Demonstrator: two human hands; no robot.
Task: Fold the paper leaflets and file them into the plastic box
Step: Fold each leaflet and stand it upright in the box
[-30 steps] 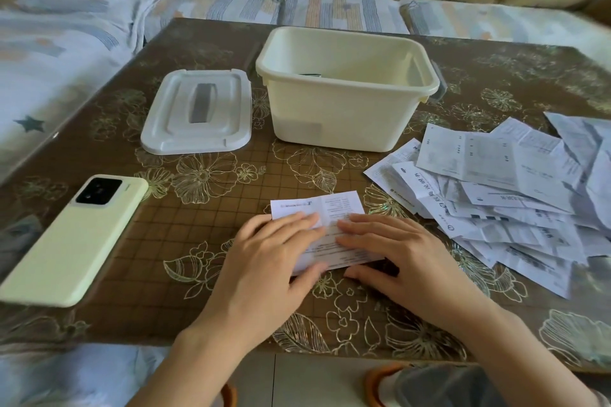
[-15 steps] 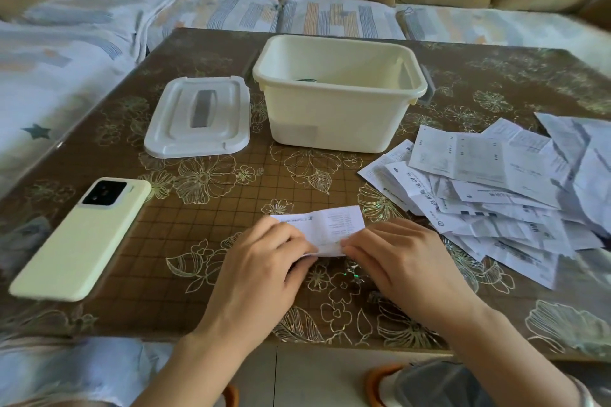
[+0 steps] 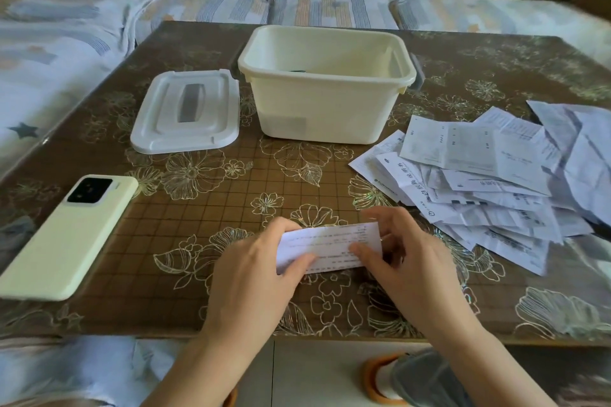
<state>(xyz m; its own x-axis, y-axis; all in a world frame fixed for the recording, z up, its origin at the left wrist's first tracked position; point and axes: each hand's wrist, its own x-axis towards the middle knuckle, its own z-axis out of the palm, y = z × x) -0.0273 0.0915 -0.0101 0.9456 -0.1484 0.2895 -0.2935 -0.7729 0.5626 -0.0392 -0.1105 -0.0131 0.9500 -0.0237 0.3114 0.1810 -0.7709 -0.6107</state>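
A folded white paper leaflet (image 3: 330, 244) is held just above the table near its front edge. My left hand (image 3: 254, 274) pinches its left end and my right hand (image 3: 406, 261) pinches its right end, thumbs on the near face. The cream plastic box (image 3: 325, 108) stands open at the middle of the table, beyond the leaflet; something small and dark shows inside near its front wall. A loose heap of unfolded leaflets (image 3: 489, 181) lies to the right of the box and my hands.
The box's white lid (image 3: 186, 112) lies flat left of the box. A pale green phone (image 3: 66, 238) rests face down at the front left. The brown flowered table (image 3: 198, 208) is ringed by a sofa with patterned covers. A slipper (image 3: 396, 380) shows below the table edge.
The leaflet, pressed flat on the table a second ago, has been folded narrower and turned over. Both hands now pinch its ends and have it lifted slightly off the table.
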